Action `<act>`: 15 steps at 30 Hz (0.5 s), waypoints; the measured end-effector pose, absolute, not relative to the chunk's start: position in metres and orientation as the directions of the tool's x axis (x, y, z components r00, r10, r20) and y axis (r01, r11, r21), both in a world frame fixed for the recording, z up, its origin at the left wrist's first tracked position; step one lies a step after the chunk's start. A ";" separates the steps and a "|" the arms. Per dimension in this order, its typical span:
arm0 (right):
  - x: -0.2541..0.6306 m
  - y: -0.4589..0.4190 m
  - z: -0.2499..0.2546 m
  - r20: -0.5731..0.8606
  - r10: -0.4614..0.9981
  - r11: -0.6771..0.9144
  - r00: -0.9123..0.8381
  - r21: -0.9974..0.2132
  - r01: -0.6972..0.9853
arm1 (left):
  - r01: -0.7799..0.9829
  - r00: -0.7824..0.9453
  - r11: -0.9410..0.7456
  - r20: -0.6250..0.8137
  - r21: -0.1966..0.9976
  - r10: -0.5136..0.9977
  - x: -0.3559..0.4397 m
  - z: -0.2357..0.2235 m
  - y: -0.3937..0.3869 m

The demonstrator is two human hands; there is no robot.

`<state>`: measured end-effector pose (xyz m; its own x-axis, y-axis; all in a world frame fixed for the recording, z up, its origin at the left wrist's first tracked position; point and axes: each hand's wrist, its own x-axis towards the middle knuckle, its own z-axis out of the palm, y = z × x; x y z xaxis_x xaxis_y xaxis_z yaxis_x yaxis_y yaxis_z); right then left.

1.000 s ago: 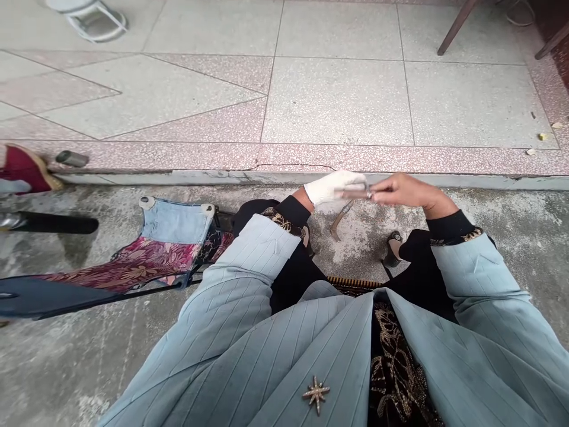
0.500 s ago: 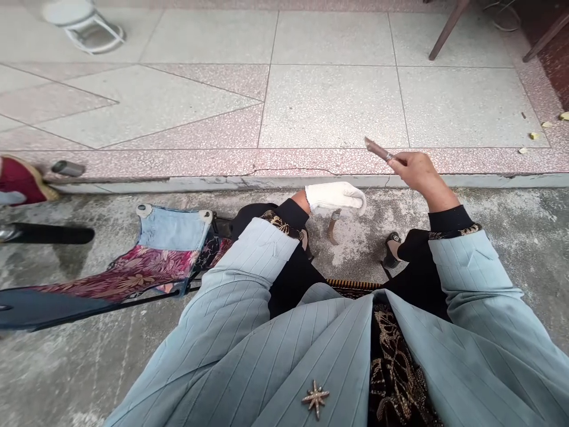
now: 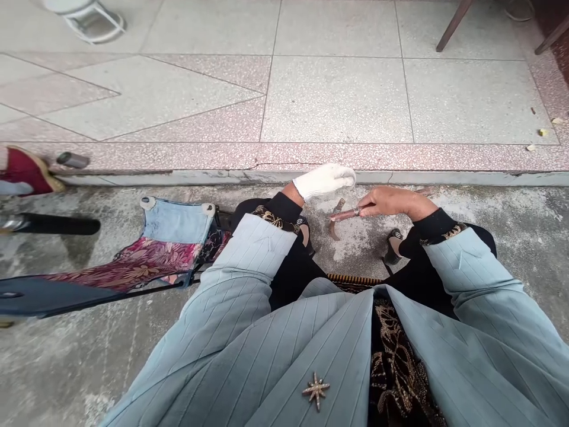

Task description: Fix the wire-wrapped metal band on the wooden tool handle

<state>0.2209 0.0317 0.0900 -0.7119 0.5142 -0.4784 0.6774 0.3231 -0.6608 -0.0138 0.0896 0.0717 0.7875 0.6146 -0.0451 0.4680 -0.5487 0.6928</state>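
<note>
My left hand [image 3: 326,179], in a white knit glove, is raised over the concrete by the step edge. Its fingers are curled together; a thin pale strand seems to hang at the fingertips, too fine to make out. My right hand [image 3: 386,201] is bare and closed around a slim brown stick-like tool [image 3: 345,215] with a shiny band near my fingers. The tool's front end points left, below the glove. Under it on the ground, between my shoes, lies a curved brown piece [image 3: 333,228], partly covered by the tool.
Left of me stands a low folding chair [image 3: 173,225] with patched fabric. A black tube [image 3: 60,224], a small dark cylinder [image 3: 72,159] and another person's red shoe [image 3: 29,171] are farther left. A tiled step [image 3: 338,101] runs ahead, with a white stool [image 3: 95,24] on it.
My right hand has come down and left, swinging the tool from pointing up to lying low beneath the glove. My gloved left hand has risen slightly.
</note>
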 end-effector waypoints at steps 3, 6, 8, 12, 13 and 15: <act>0.229 0.029 0.105 -0.344 0.608 0.253 -0.716 -0.770 0.585 | 0.554 0.719 -0.495 -0.085 0.670 0.689 -0.012 0.069 0.091; 0.241 0.031 0.117 -0.180 0.837 0.153 -0.516 -0.830 0.537 | 0.556 0.732 -0.485 -0.120 0.675 0.671 -0.004 0.062 0.089; 0.248 0.035 0.119 -0.104 0.947 0.077 -0.305 -0.847 0.526 | 0.497 0.785 -0.506 -0.118 0.705 0.608 0.004 0.057 0.084; 0.255 0.042 0.108 -0.107 0.987 -0.041 -0.116 -0.883 0.467 | 0.431 0.864 -0.501 -0.182 0.750 0.470 0.016 0.050 0.074; 0.256 0.044 0.103 -0.121 0.986 -0.053 -0.116 -0.882 0.469 | 0.443 0.868 -0.509 -0.212 0.738 0.448 0.018 0.049 0.072; 0.257 0.046 0.095 -0.145 0.983 -0.065 -0.113 -0.849 0.524 | 0.473 0.865 -0.523 -0.263 0.708 0.426 0.019 0.050 0.069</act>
